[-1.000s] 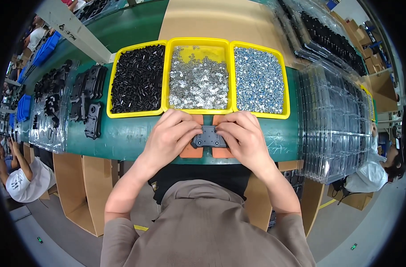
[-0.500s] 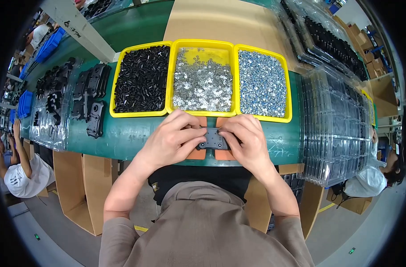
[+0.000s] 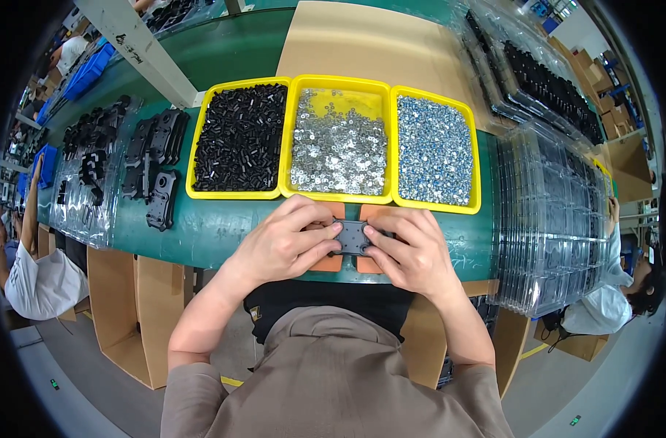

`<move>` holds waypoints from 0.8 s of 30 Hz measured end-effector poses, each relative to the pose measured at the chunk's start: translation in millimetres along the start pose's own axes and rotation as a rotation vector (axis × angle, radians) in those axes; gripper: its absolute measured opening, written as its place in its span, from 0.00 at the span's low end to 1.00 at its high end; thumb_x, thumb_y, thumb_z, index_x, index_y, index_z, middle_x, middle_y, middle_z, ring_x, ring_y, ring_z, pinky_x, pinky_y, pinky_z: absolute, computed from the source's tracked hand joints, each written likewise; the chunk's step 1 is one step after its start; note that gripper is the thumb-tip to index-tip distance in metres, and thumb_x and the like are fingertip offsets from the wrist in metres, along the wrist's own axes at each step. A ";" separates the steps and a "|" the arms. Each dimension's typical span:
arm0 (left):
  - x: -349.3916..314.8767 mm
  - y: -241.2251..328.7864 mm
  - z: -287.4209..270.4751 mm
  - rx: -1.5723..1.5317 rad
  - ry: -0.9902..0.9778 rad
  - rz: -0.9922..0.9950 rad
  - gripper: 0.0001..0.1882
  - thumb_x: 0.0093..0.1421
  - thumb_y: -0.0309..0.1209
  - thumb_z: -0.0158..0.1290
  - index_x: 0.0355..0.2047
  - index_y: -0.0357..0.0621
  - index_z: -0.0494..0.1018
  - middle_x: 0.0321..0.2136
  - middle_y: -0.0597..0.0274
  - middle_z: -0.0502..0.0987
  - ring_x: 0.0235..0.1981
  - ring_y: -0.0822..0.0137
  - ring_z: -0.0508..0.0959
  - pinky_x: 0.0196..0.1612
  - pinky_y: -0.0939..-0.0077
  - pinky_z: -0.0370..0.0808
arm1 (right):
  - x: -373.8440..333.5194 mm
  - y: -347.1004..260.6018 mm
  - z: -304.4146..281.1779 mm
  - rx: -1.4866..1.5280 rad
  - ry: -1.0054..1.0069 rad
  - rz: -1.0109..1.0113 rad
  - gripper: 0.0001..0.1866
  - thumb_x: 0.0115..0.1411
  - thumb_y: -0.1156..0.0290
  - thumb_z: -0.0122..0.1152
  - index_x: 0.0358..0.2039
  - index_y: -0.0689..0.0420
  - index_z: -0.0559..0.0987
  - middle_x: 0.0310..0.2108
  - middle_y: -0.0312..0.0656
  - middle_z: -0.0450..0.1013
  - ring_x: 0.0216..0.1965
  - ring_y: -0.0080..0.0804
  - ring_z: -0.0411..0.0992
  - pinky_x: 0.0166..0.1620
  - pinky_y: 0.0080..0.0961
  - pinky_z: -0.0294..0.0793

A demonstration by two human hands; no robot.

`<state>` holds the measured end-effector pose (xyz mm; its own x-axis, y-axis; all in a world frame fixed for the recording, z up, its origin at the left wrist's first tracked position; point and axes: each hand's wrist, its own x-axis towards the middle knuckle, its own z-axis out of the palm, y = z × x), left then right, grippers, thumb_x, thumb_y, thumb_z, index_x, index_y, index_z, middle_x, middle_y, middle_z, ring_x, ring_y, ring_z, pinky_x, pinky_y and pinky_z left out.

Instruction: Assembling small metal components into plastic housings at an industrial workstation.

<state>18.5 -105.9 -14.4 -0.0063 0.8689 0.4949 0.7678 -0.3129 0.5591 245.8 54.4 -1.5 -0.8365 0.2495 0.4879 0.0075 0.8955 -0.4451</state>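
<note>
A dark grey plate-like part [image 3: 353,238] with small holes lies between my two hands, over orange pads [image 3: 326,263] on the green bench. The thumb and fingers of my left hand [image 3: 289,237] are closed on its left end. On the right end, my right hand [image 3: 413,250] pinches it in the same way. My fingers partly cover both ends, so any small piece under them is hidden.
Beyond my hands stand three yellow trays, holding black cylindrical pieces [image 3: 238,139], silver washers [image 3: 339,150] and small bluish-silver hardware [image 3: 434,150]. Black parts [image 3: 160,198] lie at left. Stacked clear plastic trays [image 3: 544,226] rise at right. Co-workers sit at both sides.
My view has shifted slightly, so bench and trays sit lower in the picture. My right fingertips have moved from the plate's upper edge onto its right end. The left hand keeps its hold.
</note>
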 end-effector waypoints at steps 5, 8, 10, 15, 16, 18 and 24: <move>4.6 -8.6 -11.9 -0.036 -0.047 0.019 0.11 0.62 0.27 0.70 0.44 0.37 0.88 0.47 0.59 0.85 0.45 0.59 0.82 0.47 0.68 0.81 | -0.8 15.7 -4.6 0.131 -0.006 0.041 0.14 0.60 0.72 0.77 0.46 0.58 0.90 0.52 0.38 0.85 0.47 0.35 0.79 0.54 0.32 0.75; 43.9 -31.8 -15.5 0.054 0.095 -0.132 0.12 0.62 0.24 0.69 0.46 0.38 0.89 0.48 0.56 0.85 0.44 0.56 0.82 0.49 0.67 0.81 | 41.1 23.1 5.9 0.077 0.024 0.152 0.13 0.63 0.71 0.75 0.48 0.59 0.90 0.51 0.41 0.84 0.47 0.38 0.80 0.55 0.34 0.76; 72.5 -50.8 -19.9 0.315 0.040 -0.173 0.09 0.65 0.26 0.66 0.44 0.38 0.87 0.44 0.55 0.84 0.44 0.53 0.81 0.51 0.66 0.81 | 77.6 37.3 18.8 -0.133 0.023 0.111 0.12 0.64 0.74 0.71 0.47 0.58 0.89 0.47 0.42 0.83 0.46 0.41 0.79 0.55 0.34 0.76; 84.4 -77.4 2.2 0.395 -0.043 -0.219 0.04 0.67 0.27 0.63 0.40 0.40 0.84 0.41 0.55 0.82 0.44 0.51 0.81 0.51 0.62 0.81 | 106.7 63.8 51.6 -0.293 0.013 0.040 0.06 0.65 0.74 0.69 0.42 0.57 0.87 0.41 0.41 0.80 0.44 0.42 0.77 0.54 0.35 0.76; 84.8 -78.1 2.8 0.403 -0.039 -0.223 0.04 0.67 0.27 0.63 0.40 0.40 0.84 0.41 0.55 0.82 0.44 0.51 0.81 0.51 0.62 0.81 | 109.3 65.0 54.3 -0.288 0.015 0.033 0.06 0.65 0.74 0.69 0.42 0.57 0.87 0.41 0.41 0.80 0.44 0.42 0.77 0.54 0.35 0.76; 79.9 -73.9 7.1 0.374 0.021 -0.185 0.03 0.68 0.26 0.63 0.38 0.40 0.82 0.40 0.55 0.81 0.43 0.51 0.81 0.51 0.60 0.81 | 105.5 64.1 57.3 -0.289 0.065 0.029 0.04 0.65 0.75 0.69 0.40 0.56 0.86 0.40 0.41 0.79 0.43 0.42 0.76 0.54 0.36 0.75; 79.7 -61.9 13.2 0.359 0.108 -0.164 0.03 0.67 0.25 0.63 0.37 0.41 0.80 0.40 0.55 0.80 0.43 0.52 0.81 0.50 0.60 0.81 | 99.0 56.1 52.1 -0.226 0.120 0.025 0.04 0.62 0.76 0.69 0.38 0.57 0.86 0.39 0.41 0.79 0.42 0.42 0.76 0.54 0.36 0.75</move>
<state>-21.0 -12.1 -18.3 -0.1995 0.8450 0.4962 0.9258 -0.0035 0.3781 134.8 110.1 -17.3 -0.7633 0.3027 0.5707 0.1613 0.9447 -0.2854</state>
